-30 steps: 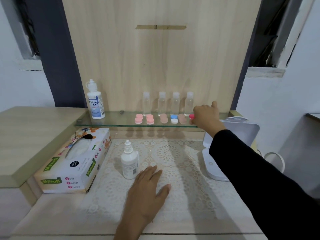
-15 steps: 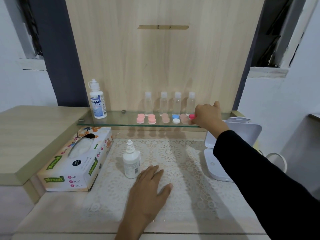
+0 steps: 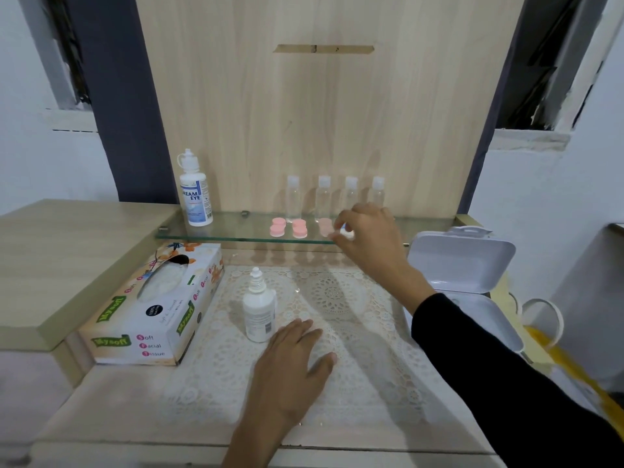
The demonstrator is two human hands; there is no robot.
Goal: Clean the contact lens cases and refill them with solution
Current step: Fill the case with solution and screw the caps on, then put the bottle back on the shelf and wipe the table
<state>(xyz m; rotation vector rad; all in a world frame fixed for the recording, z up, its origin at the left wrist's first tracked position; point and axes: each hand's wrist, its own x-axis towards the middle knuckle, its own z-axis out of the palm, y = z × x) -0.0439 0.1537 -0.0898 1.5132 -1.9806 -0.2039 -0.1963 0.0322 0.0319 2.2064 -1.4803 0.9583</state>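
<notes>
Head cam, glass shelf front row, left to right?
White Dream Eye solution bottle, bright pink round lens case, second bright pink lens case, pale peach lens case, right hand pinching white-capped lens case.

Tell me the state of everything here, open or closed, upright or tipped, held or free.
Dream Eye bottle: upright on the glass shelf, capped.
white dropper bottle: upright on the lace mat, capped.
four clear bottles: upright, capped.
pink lens cases: caps on, untouched.
white-capped lens case: pinched by right hand.
white box: lid open.
tissue box: open, tissue showing.
left hand: flat on lace mat.
</notes>
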